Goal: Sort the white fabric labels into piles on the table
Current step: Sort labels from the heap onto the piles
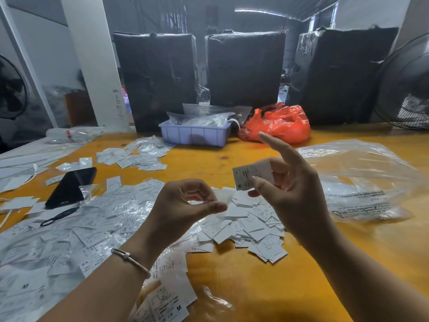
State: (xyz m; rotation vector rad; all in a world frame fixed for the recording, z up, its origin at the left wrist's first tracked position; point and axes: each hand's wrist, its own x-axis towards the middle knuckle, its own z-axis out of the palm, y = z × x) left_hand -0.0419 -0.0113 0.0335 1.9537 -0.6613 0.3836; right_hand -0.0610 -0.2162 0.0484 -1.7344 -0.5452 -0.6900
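My right hand (292, 182) is raised above the yellow table (243, 282) and pinches a white label marked M (246, 176) between thumb and fingers, index finger pointing up. My left hand (183, 205), a bracelet on its wrist, pinches a small plain white label (224, 197) just left of it. Below both hands lies a pile of white labels (250, 231). A big loose spread of labels mixed with clear plastic (58, 247) covers the table's left side. A smaller pile (137, 156) lies farther back.
A black phone (69, 187) rests among the labels at left. A lilac bin (195, 134) with clear bags and an orange plastic bag (278, 124) stand at the back. A large clear bag (362, 182) lies at right. Black wrapped boxes (246, 68) line the far edge.
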